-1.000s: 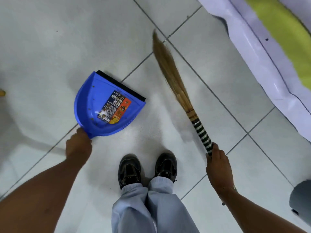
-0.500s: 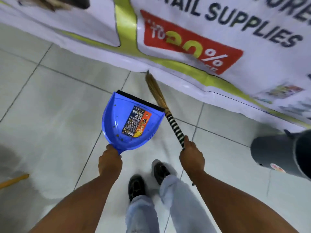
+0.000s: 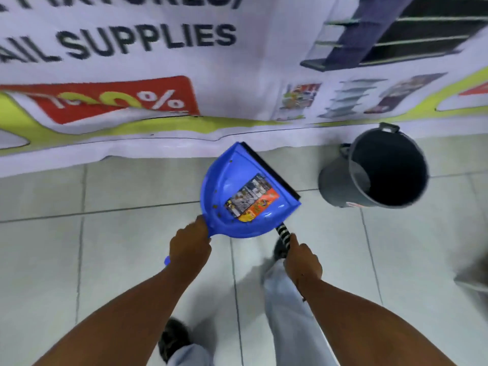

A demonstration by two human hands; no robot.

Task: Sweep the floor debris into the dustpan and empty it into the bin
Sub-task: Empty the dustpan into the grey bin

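A blue dustpan point(image 3: 232, 186) with a printed label and a black lip is held off the floor, with small brown specks of debris inside it. My left hand point(image 3: 190, 244) is closed around its handle. My right hand point(image 3: 302, 260) grips the black-and-white striped broom handle point(image 3: 284, 233); the bristles are hidden behind the dustpan. A dark grey round bin point(image 3: 335, 180) stands open to the right of the dustpan's lip, a short way from it.
A large printed banner point(image 3: 158, 62) hangs along the wall just beyond the dustpan, its lower edge lying on the pale tiled floor point(image 3: 118, 247). My legs and dark shoes point(image 3: 174, 336) are below. A blurred grey object point(image 3: 472, 276) sits at the right edge.
I have turned and walked to the right. The dustpan has risen from the floor and swung toward the bin, which is now closer and shows its open mouth. The broom's bristles have gone behind the dustpan.
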